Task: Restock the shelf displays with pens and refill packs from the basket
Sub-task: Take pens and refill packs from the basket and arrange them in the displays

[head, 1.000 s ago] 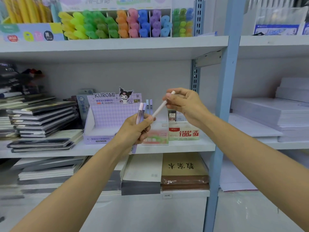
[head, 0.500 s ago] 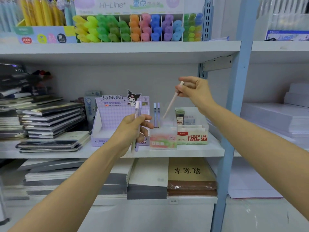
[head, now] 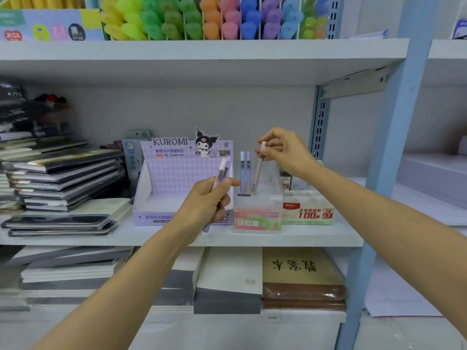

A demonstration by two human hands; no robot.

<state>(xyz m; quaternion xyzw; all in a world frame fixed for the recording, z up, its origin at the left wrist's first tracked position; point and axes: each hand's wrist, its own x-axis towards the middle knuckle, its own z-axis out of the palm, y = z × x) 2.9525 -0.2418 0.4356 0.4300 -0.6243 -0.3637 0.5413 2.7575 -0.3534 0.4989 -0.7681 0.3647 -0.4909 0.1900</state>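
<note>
Just left of the Fruit Soda box (head: 257, 218), I'm seeing my left hand (head: 204, 205) clutching a few pastel pens (head: 221, 170) upright. Above that box my right hand (head: 283, 150) is pinching a pink pen (head: 259, 173), its tip sitting inside beside two standing pens (head: 242, 170).

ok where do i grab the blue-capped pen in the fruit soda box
Pinch the blue-capped pen by its cap, coming down from above: it stands upright, lower end sunk in the fruit soda box, and the purple-capped pen stands close beside it.
</note>
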